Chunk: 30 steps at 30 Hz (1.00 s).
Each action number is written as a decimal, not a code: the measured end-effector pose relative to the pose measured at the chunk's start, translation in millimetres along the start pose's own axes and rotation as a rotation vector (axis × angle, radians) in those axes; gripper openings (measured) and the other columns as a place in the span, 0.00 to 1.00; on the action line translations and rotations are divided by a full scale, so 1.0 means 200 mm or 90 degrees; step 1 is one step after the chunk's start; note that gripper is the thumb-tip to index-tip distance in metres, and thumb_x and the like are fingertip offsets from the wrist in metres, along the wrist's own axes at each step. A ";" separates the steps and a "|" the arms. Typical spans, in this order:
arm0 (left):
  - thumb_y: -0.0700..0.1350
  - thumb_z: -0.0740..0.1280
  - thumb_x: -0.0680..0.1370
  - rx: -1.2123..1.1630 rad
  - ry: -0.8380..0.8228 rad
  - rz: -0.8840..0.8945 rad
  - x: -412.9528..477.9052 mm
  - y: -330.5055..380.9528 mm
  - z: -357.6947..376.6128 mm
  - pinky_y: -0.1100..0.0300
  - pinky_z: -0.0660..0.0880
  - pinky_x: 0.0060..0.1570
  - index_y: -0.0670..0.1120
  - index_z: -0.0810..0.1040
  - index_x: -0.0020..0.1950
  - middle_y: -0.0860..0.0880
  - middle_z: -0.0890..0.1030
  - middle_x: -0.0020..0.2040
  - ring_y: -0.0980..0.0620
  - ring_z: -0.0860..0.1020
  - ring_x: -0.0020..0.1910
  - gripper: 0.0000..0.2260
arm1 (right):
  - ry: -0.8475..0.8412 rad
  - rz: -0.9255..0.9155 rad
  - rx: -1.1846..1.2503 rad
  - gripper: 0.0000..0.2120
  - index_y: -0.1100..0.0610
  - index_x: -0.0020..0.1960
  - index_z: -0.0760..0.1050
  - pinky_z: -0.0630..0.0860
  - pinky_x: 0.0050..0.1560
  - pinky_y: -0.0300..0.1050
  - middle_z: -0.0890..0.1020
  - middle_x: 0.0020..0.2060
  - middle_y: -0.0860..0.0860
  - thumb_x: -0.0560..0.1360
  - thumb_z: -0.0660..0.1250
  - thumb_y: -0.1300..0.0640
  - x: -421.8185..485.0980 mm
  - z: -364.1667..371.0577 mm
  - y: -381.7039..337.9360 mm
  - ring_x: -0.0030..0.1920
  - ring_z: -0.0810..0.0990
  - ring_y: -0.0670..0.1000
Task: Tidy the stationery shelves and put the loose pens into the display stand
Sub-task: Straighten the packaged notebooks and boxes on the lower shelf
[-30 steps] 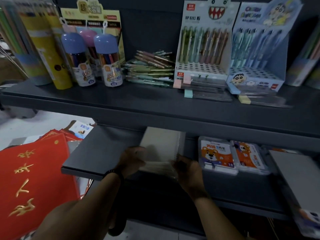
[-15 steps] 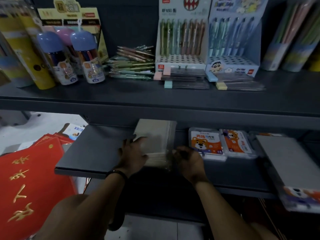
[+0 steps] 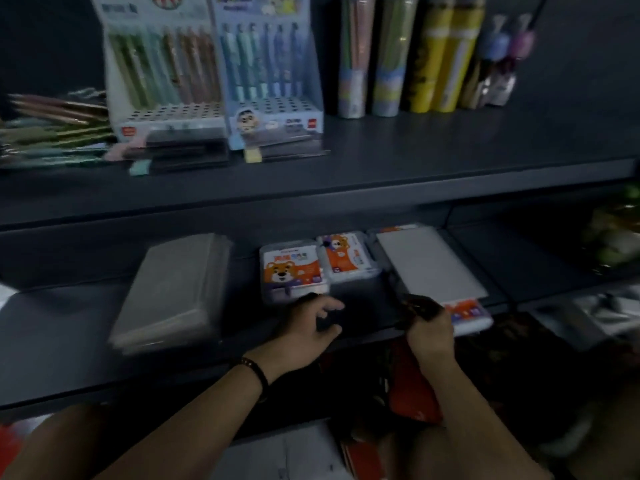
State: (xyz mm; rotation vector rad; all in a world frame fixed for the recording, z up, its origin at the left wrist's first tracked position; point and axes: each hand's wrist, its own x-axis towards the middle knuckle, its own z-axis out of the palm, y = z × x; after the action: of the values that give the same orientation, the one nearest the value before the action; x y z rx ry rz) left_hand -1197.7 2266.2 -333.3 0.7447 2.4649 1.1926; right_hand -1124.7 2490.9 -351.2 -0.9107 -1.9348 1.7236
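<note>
Loose pens [image 3: 52,133] lie in a pile at the left of the upper shelf [image 3: 450,157]. Beside them stand a white display stand [image 3: 166,81] with green and brown pens and a blue display stand [image 3: 270,74] with blue pens. On the lower shelf [image 3: 69,341] my left hand [image 3: 308,323] hovers with relaxed, spread fingers just in front of an orange bear box [image 3: 291,268]. My right hand [image 3: 429,327] has curled fingers at the front left corner of a flat white pack [image 3: 429,265]; shadow and blur hide any grip. A grey notebook stack [image 3: 173,292] lies to the left.
A second orange box [image 3: 346,258] sits between the bear box and the white pack. Tall pastel tubes [image 3: 388,64] and yellow tubes [image 3: 446,57] stand at the back right of the upper shelf. Red packets [image 3: 412,393] show below the lower shelf.
Both hands have let go of the grey notebook stack and moved right: the left to the bear box, the right to the white pack. The view has swung to the right.
</note>
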 end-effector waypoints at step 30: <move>0.39 0.67 0.81 -0.410 -0.026 -0.365 0.72 0.54 0.67 0.63 0.73 0.29 0.43 0.79 0.54 0.45 0.80 0.41 0.53 0.80 0.33 0.03 | -0.036 0.394 0.349 0.11 0.47 0.51 0.80 0.64 0.23 0.36 0.76 0.32 0.50 0.86 0.60 0.55 0.32 -0.25 0.09 0.26 0.69 0.46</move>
State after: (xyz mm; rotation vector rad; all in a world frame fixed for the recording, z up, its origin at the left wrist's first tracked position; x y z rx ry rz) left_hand -1218.2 2489.9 -336.7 -0.1093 1.8615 1.5483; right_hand -1133.0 2572.6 -368.5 -1.3177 -1.1370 2.4649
